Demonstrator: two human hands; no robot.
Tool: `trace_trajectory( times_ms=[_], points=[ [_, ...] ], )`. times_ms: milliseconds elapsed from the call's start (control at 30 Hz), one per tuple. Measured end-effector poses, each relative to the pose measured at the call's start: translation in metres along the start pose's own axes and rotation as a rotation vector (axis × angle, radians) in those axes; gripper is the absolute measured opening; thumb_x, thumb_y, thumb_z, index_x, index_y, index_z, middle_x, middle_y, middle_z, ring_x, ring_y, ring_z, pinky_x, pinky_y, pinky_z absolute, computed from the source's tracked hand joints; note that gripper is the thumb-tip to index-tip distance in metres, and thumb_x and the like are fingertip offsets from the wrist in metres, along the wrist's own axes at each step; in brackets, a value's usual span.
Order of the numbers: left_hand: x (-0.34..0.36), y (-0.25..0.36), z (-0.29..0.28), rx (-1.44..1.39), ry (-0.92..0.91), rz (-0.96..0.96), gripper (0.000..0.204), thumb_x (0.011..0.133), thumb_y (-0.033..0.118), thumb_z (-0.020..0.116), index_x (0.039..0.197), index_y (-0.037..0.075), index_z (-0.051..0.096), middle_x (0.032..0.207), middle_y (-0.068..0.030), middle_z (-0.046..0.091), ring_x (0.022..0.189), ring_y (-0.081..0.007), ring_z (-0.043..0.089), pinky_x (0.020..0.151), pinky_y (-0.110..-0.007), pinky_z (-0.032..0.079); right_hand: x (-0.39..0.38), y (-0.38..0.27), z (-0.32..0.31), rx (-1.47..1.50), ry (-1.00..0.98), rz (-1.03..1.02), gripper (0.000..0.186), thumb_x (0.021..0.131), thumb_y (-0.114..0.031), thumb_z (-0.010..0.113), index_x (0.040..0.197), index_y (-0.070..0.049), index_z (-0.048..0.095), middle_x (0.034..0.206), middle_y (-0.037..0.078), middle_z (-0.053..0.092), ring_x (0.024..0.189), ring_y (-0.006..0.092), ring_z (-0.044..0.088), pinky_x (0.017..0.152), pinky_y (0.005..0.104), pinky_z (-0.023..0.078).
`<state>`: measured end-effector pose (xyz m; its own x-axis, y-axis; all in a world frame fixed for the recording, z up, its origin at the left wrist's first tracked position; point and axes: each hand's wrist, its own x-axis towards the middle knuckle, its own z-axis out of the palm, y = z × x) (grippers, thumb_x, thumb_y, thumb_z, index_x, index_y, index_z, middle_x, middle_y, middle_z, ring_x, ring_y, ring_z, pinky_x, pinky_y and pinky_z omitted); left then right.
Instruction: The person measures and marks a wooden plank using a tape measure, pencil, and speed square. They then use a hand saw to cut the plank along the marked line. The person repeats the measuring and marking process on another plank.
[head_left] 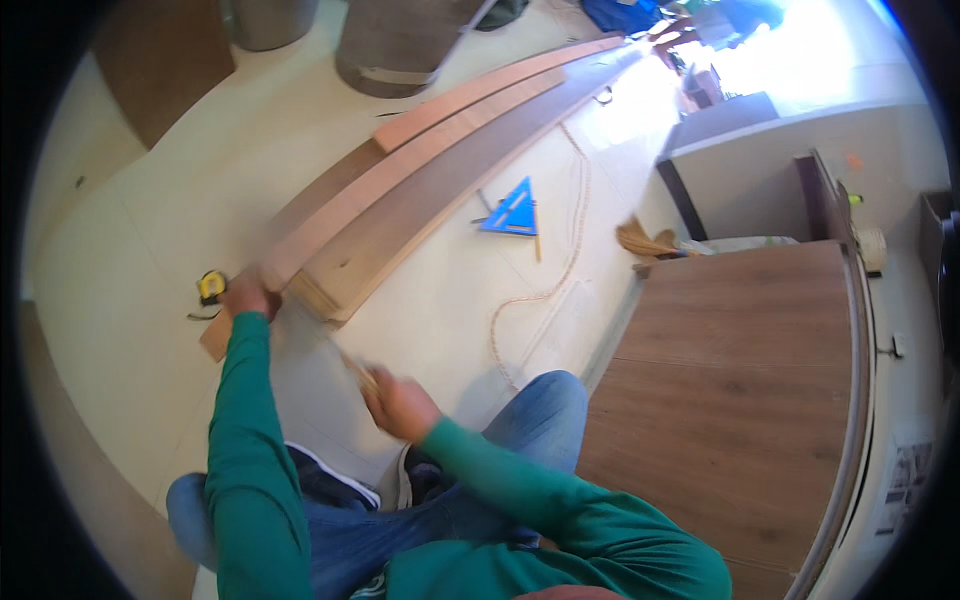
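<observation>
My left hand point(250, 293) grips the near end of a pale wooden board point(420, 150), which lies with other long boards point(468, 170) running toward the upper right. My right hand point(398, 405) is closed around the light wooden handle of a blurred tool point(355, 365), whose long thin part reaches toward the board end by my left hand; I cannot tell whether they touch. A yellow tape measure point(212, 287) lies just left of my left hand, near a short wood piece point(213, 340). Right of the boards, a blue triangular square point(513, 210) rests on the floor with a pencil-like stick.
A cord point(580, 230) snakes over the pale floor point(120, 260). A large brown panel point(715, 380) and a broom head point(645, 238) are at the right. A brown piece point(160, 75) and a dark grey object point(390, 40) stand at the top. Bright light fills the upper right.
</observation>
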<state>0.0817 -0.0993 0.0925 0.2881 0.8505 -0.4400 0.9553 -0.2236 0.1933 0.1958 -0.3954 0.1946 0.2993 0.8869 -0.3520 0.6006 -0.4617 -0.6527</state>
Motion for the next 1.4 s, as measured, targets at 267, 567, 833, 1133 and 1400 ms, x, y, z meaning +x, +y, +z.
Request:
trace_trajectory(
  times_ms=[267,567,833,1133,1400],
  points=[
    [-0.002,-0.002,0.003,-0.002,-0.019,-0.064,0.049,0.080,0.022,0.077,0.128,0.017,0.065,0.123,-0.0141,0.074,0.120,-0.0351,0.069,0.102,-0.061,0.046,0.058,-0.030,0.013,0.042,0.059,0.017,0.021,0.101,-0.021,0.063,0.110,-0.003,0.065,0.084,0.027,0.070,0.081,0.0478,0.069,0.070,0.0543,0.056],
    [-0.015,0.004,-0.009,-0.038,-0.029,-0.045,0.045,0.082,0.020,0.073,0.127,0.016,0.065,0.117,-0.0126,0.076,0.116,-0.0357,0.070,0.100,-0.063,0.045,0.026,-0.006,-0.001,0.023,0.039,-0.037,0.030,0.100,-0.023,0.064,0.118,0.000,0.063,0.086,0.030,0.070,0.081,0.0521,0.069,0.073,0.0589,0.057],
    [-0.006,0.009,-0.010,-0.034,-0.071,-0.082,0.050,0.082,0.024,0.075,0.131,0.018,0.064,0.124,-0.0087,0.075,0.122,-0.0335,0.068,0.105,-0.062,0.044,0.048,-0.023,0.003,-0.004,0.075,-0.040,0.027,0.100,-0.024,0.063,0.114,-0.001,0.063,0.084,0.031,0.070,0.080,0.0531,0.068,0.073,0.0593,0.056],
    [-0.009,0.002,-0.011,-0.024,-0.035,-0.095,0.045,0.082,0.025,0.076,0.125,0.020,0.067,0.118,-0.0083,0.076,0.117,-0.0340,0.070,0.103,-0.064,0.043,0.040,-0.009,0.004,-0.006,-0.056,0.013,0.037,0.100,-0.024,0.064,0.124,0.003,0.062,0.087,0.033,0.070,0.083,0.0522,0.069,0.073,0.0591,0.057],
    [-0.006,0.004,-0.005,-0.027,-0.008,-0.095,0.046,0.081,0.023,0.076,0.125,0.020,0.066,0.116,-0.0077,0.077,0.117,-0.0341,0.070,0.104,-0.064,0.042,0.033,-0.025,-0.001,0.021,0.013,0.045,0.024,0.101,-0.024,0.063,0.109,-0.001,0.064,0.081,0.029,0.069,0.081,0.0510,0.069,0.071,0.0550,0.057]
  ],
)
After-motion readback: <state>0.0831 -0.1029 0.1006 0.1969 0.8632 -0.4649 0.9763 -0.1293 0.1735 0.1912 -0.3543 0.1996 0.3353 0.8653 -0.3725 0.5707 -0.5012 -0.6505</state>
